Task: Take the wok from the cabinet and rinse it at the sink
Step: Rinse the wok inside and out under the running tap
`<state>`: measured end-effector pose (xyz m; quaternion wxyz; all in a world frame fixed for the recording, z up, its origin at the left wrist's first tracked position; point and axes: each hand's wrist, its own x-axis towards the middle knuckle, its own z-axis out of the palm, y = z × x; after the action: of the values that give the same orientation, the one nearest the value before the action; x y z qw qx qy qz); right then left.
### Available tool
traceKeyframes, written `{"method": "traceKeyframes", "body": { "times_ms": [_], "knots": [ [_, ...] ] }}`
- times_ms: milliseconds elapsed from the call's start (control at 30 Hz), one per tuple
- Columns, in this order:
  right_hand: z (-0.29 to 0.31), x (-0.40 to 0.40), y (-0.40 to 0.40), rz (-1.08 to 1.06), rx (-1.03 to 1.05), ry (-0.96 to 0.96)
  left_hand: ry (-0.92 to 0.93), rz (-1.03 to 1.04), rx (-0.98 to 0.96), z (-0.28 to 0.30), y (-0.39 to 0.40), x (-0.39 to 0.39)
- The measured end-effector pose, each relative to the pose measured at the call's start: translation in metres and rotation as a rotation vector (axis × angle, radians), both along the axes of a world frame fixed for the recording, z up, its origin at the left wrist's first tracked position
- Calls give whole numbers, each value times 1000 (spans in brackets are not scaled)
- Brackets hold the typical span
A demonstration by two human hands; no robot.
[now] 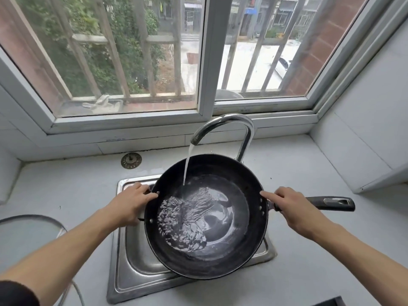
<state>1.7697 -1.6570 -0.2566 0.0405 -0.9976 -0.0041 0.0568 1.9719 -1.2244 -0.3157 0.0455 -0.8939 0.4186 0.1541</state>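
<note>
Over sink (pixel 123 272): wok (pixel 205 217) hides basin; both hands (pixel 130 205) (pixel 295 212) gripping its handles.

home kitchen | steel sink (pixel 123 268) | faucet (pixel 223 127) | window (pixel 203 62)

Round black metal wok (pixel 205 217) with a long black handle pointing right, centre of the frame, held level over the rectangular stainless-steel sink (pixel 132 261) at lower centre; rippling water pools in its bowl.
</note>
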Motion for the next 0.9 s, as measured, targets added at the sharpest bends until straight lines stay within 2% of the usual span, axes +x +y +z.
{"method": "traceKeyframes", "body": {
  "times_ms": [500, 733, 900],
  "knots": [
    [54, -20, -7, -15, -173, -50, 22, -25, -159, -34, -35, -5],
    [64, -25, 6, 12, -275, -218, 14, -8, -258, -37, -39, 1],
    [80, -25, 17, 21, -332, -246, 7, -7, -271, -41, -47, 5]
  ]
}}
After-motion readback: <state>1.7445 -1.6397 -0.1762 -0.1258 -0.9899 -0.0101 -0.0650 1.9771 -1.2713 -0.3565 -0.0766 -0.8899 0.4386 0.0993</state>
